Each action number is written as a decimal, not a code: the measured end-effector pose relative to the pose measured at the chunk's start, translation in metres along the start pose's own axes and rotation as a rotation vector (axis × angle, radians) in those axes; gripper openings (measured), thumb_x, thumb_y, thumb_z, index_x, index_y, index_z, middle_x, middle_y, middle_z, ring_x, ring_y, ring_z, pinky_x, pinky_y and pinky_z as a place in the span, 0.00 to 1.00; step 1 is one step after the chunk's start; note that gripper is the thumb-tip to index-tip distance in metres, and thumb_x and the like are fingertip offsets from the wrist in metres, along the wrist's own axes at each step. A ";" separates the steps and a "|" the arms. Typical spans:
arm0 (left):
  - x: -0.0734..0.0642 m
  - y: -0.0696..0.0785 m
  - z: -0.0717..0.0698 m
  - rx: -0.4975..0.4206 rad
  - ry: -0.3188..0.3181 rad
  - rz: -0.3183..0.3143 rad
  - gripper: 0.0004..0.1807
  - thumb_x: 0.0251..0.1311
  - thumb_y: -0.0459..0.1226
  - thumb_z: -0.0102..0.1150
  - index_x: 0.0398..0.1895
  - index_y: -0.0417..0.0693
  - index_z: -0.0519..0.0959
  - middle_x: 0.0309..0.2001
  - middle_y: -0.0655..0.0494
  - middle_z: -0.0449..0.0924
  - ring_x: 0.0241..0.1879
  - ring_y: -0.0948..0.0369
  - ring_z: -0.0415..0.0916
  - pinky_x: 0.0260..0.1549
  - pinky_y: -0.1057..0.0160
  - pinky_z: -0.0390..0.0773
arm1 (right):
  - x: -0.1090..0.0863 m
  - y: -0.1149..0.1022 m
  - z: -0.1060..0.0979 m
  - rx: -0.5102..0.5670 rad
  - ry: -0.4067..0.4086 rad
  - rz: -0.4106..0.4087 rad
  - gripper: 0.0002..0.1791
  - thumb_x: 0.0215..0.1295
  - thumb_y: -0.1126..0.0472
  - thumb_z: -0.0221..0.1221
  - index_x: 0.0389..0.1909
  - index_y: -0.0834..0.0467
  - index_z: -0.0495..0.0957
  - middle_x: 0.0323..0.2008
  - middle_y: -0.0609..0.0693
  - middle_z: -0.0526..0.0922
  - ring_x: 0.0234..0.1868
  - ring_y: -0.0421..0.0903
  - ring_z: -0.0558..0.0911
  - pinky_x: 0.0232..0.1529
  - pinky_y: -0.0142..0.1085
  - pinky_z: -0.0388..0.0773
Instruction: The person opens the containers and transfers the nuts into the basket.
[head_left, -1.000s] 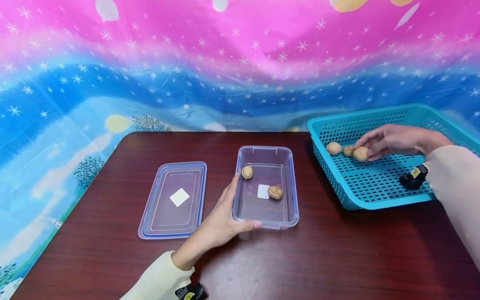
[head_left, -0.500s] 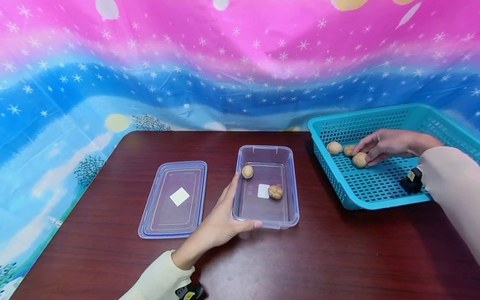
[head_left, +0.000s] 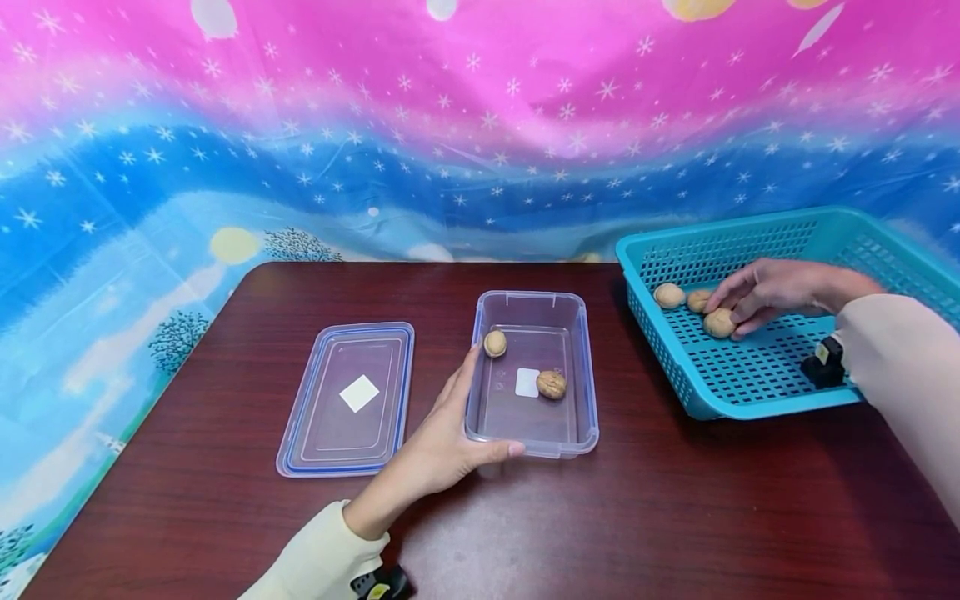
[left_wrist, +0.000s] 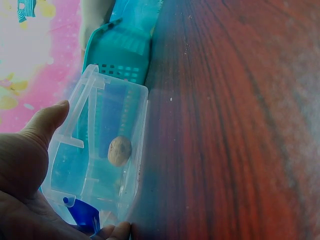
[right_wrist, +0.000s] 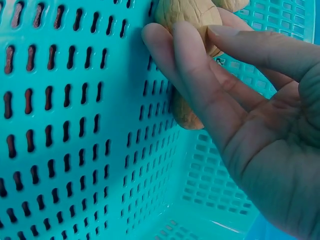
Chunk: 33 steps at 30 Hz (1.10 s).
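Observation:
My left hand (head_left: 442, 446) holds the clear plastic container (head_left: 517, 425) at its near left corner, thumb along the near side and fingers along the left side. Two walnuts lie inside it: one by the left wall (head_left: 495, 343), the other, a darker walnut (head_left: 551, 385), beside a white label. In the teal basket (head_left: 750, 408), my right hand (head_left: 783, 287) pinches a walnut (head_left: 717, 323) between thumb and fingers, low over the basket floor. Two more walnuts sit at the basket's left end: a pale walnut (head_left: 669, 296) and a walnut (head_left: 698, 300) partly behind the fingers.
The container's clear lid (head_left: 330, 433), with a blue seal and a white square label, lies flat to the left. Everything stands on a dark red-brown wooden table (head_left: 637, 517). A pink and blue printed cloth (head_left: 450, 125) hangs behind its far edge.
My right hand and the walnut in it have shifted slightly toward the near side and down to the basket floor. The left hand and the container have stayed put.

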<state>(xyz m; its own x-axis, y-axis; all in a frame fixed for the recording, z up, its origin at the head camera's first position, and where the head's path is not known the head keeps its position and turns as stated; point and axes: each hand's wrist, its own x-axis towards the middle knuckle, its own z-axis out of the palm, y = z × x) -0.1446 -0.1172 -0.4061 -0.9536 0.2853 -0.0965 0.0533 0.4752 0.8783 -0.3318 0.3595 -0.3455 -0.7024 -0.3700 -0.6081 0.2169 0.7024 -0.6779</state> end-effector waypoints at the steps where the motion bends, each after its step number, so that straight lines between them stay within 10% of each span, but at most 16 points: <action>1: 0.000 0.000 0.000 0.000 0.000 0.000 0.71 0.50 0.49 0.83 0.87 0.67 0.38 0.86 0.54 0.44 0.83 0.49 0.48 0.77 0.37 0.55 | 0.000 0.000 0.000 -0.004 0.002 0.000 0.23 0.73 0.72 0.59 0.67 0.74 0.73 0.61 0.57 0.81 0.50 0.51 0.87 0.54 0.45 0.86; 33: 0.000 -0.001 0.000 0.006 0.002 -0.004 0.71 0.50 0.50 0.83 0.87 0.68 0.38 0.86 0.54 0.45 0.82 0.49 0.50 0.76 0.36 0.57 | -0.019 -0.007 -0.005 -0.097 0.129 -0.058 0.18 0.80 0.65 0.54 0.63 0.71 0.75 0.52 0.52 0.84 0.46 0.51 0.88 0.50 0.45 0.87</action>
<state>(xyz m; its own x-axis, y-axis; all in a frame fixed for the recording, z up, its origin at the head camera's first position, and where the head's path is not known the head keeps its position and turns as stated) -0.1445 -0.1176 -0.4072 -0.9543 0.2817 -0.0993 0.0511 0.4815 0.8750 -0.3232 0.3641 -0.3270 -0.7942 -0.3353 -0.5067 0.1113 0.7396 -0.6638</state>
